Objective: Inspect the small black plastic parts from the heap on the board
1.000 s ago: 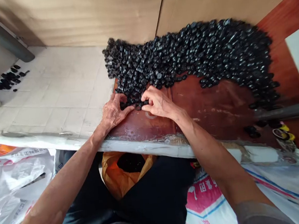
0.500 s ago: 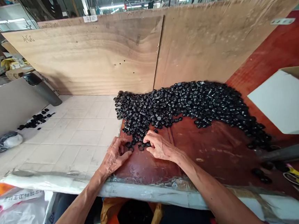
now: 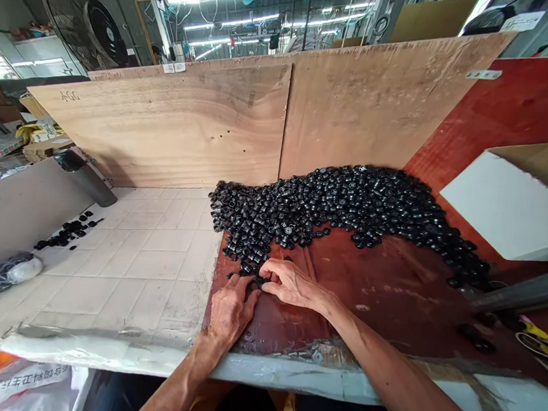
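A large heap of small black plastic rings [image 3: 341, 203] lies across the red-brown board [image 3: 386, 285] on the table. My left hand [image 3: 230, 311] rests knuckles up at the heap's near left end, fingers curled together over a few loose rings. My right hand [image 3: 293, 285] lies just to its right, fingertips pinched against the left hand's fingers on the same small black rings [image 3: 254, 277]. The two hands touch at the fingertips. What sits under the fingers is mostly hidden.
Plywood boards [image 3: 176, 128] wall off the back. On the pale tiled surface [image 3: 130, 263] to the left lie a grey cylinder [image 3: 84, 174], a small cluster of black parts [image 3: 65, 233] and a bagged bundle [image 3: 13, 270]. A white box [image 3: 509, 210] and a metal bar [image 3: 530, 285] stand at the right.
The view has tilted up, showing the workshop behind the boards. My left hand has slid right and closed against my right hand, drawing a few rings away from the heap toward the table edge.
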The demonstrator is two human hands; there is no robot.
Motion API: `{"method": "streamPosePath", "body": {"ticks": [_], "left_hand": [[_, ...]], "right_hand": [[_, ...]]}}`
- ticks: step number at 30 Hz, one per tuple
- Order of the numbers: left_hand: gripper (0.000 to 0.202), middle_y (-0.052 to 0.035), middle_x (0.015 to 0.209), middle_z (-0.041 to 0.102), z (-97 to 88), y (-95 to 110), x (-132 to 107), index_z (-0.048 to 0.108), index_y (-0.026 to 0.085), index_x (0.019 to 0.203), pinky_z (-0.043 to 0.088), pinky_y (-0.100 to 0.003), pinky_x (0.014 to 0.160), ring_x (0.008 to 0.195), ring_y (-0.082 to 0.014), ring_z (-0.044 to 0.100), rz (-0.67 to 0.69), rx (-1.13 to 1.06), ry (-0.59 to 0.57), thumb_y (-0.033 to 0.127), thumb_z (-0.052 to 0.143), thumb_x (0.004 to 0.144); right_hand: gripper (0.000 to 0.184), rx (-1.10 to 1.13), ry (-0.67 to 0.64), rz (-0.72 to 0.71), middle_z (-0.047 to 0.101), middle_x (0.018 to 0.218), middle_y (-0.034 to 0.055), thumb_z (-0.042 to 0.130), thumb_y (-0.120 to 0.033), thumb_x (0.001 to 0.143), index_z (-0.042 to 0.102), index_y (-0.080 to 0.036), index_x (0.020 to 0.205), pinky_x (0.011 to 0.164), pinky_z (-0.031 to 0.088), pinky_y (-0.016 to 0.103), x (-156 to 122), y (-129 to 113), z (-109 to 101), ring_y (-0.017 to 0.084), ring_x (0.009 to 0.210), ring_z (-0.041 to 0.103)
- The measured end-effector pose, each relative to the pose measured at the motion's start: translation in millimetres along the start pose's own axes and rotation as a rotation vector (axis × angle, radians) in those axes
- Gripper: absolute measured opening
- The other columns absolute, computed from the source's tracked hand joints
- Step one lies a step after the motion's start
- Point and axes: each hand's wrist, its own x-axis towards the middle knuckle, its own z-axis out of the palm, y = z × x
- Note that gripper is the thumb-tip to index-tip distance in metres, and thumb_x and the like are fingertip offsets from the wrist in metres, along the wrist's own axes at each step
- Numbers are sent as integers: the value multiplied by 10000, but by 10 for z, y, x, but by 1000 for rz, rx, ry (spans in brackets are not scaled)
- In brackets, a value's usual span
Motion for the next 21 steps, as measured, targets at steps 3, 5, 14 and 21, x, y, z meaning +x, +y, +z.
{"method": "streamPosePath", "body": {"ticks": [3, 5, 14, 21], "left_hand": [[155, -77, 1039, 698, 50, -21, -27, 690, 237, 1104, 576, -324, 707, 856, -237, 735, 13, 23, 34, 279, 627, 969], [148, -79, 1039, 698, 56, -37, -45, 675, 229, 1085, 584, -335, 707, 841, -238, 735, 21, -2, 64, 283, 630, 955], [180, 8, 794, 708, -2, -95, 24, 668, 225, 1056, 578, -293, 641, 653, -158, 680, -84, -404, 71, 300, 679, 893], [185, -19, 979, 712, -11, -167, 73, 704, 239, 1069, 612, -297, 730, 778, -155, 708, -66, -640, 66, 311, 716, 899]], "right_hand": [[148, -1, -3, -25, 663, 931, 16, 690, -53, 830, 661, -195, 862, 716, 465, 271, 7, -46, -10, 160, 744, 620], [150, 57, 1, 21, 665, 848, 0, 690, -56, 823, 651, -198, 850, 687, 460, 261, 5, -83, -16, 160, 709, 623], [80, 371, 81, 144, 634, 731, -34, 719, -264, 811, 664, -206, 819, 625, 437, 237, 26, -59, 32, 152, 670, 589], [127, 425, 150, 155, 699, 819, -6, 703, -302, 817, 685, -217, 909, 662, 515, 257, 30, -98, 53, 165, 711, 649]]}}
